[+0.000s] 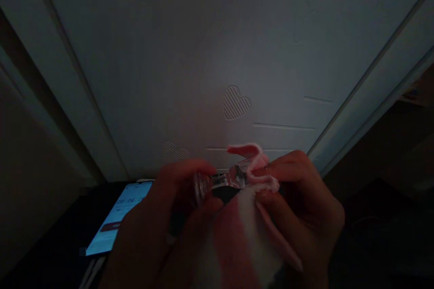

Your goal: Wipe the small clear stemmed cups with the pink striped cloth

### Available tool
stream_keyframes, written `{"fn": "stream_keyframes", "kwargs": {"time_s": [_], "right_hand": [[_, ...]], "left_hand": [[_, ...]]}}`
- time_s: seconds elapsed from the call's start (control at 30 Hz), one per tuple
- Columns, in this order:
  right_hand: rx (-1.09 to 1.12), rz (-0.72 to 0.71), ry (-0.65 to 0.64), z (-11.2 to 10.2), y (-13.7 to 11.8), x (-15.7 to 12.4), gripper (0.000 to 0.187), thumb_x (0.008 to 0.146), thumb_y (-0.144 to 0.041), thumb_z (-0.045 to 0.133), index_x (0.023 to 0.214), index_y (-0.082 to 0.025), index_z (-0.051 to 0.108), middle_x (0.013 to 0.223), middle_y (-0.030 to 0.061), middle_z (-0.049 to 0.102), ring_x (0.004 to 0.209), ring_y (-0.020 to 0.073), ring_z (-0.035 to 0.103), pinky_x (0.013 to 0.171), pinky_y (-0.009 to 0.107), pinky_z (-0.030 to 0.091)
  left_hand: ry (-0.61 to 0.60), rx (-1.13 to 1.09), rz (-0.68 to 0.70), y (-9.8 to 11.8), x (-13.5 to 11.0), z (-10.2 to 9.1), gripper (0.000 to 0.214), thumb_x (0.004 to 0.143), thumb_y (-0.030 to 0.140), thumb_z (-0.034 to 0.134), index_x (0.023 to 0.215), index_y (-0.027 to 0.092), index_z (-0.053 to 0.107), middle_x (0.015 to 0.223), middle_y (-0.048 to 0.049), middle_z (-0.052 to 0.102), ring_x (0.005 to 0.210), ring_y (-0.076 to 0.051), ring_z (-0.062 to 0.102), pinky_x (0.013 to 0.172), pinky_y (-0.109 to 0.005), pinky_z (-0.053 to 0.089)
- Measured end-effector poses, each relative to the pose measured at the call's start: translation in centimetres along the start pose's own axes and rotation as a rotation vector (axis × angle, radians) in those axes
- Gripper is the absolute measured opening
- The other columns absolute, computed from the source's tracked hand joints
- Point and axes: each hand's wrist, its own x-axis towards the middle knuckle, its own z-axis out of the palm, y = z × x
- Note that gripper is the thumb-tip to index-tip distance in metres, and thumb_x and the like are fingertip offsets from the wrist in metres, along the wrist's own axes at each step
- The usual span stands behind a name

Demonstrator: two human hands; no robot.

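Note:
A small clear stemmed piece, glass or plastic, lies almost level between my hands at the lower middle of the head view. My left hand pinches its round flared base between thumb and fingers. My right hand is closed on a pink and white striped cloth, pressing a fold of it around the other end of the clear piece. That end is partly hidden by the cloth. The rest of the cloth hangs down below my hands. The light is dim, so fine detail is lost.
A lit phone lies on a dark surface to the left, with a white cable below it. Straight ahead stands a pale panel with embossed hearts and lines. The right side is dark, its contents hard to make out.

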Motion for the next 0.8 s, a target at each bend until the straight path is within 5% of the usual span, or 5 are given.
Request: {"fn": "stream_keyframes", "kwargs": {"time_s": [0.2, 0.33, 0.5, 0.63, 0.8], "right_hand": [[0.022, -0.023, -0.011, -0.1, 0.0, 0.1, 0.013, 0.082, -0.008, 0.072, 0.089, -0.018, 0.073, 0.083, -0.0035, 0.067, 0.077, 0.0096, 0.059, 0.067, 0.023, 0.045], [0.017, -0.024, -0.025, -0.1, 0.1, 0.1, 0.015, 0.082, -0.006, 0.070, 0.090, -0.018, 0.073, 0.084, -0.0032, 0.067, 0.078, 0.0095, 0.059, 0.066, 0.023, 0.044], [-0.035, -0.030, -0.019, -0.3, 0.3, 0.0, 0.017, 0.083, -0.005, 0.068, 0.091, -0.020, 0.072, 0.083, -0.0030, 0.067, 0.078, 0.0107, 0.059, 0.067, 0.025, 0.044], [-0.066, -0.032, -0.016, -0.4, 0.3, 0.0, 0.022, 0.081, -0.004, 0.067, 0.091, -0.022, 0.072, 0.083, -0.0024, 0.068, 0.077, 0.0122, 0.059, 0.065, 0.026, 0.045], [-0.069, -0.032, -0.002, -0.4, 0.4, 0.1, 0.018, 0.082, -0.006, 0.068, 0.090, -0.022, 0.072, 0.082, -0.0015, 0.068, 0.076, 0.0137, 0.058, 0.064, 0.027, 0.045]], "left_hand": [[-0.099, -0.016, -0.081, -0.9, 0.1, -0.7, 0.027, 0.094, 0.060, 0.044, 0.098, 0.035, 0.055, 0.058, 0.0107, 0.059, 0.033, -0.010, 0.048, 0.026, -0.016, 0.035], [-0.130, -0.023, 0.011, -1.5, 0.1, -1.1, 0.037, 0.095, 0.059, 0.040, 0.085, 0.030, 0.060, 0.058, 0.0082, 0.063, 0.048, -0.012, 0.059, 0.042, -0.018, 0.045], [-0.040, -0.144, -0.175, -0.6, -0.1, -0.6, 0.036, 0.082, 0.064, 0.060, 0.109, 0.041, 0.062, 0.080, 0.0102, 0.074, 0.054, -0.011, 0.065, 0.037, -0.014, 0.045], [0.051, -0.153, -0.220, 0.5, -0.2, 0.2, 0.033, 0.077, 0.061, 0.069, 0.104, 0.042, 0.063, 0.087, 0.0098, 0.075, 0.069, -0.014, 0.070, 0.042, -0.011, 0.050], [-0.004, -0.155, -0.304, 0.7, -0.3, -0.1, 0.026, 0.081, 0.058, 0.064, 0.098, 0.039, 0.064, 0.073, 0.0138, 0.070, 0.030, -0.005, 0.048, 0.028, -0.012, 0.039]]}}
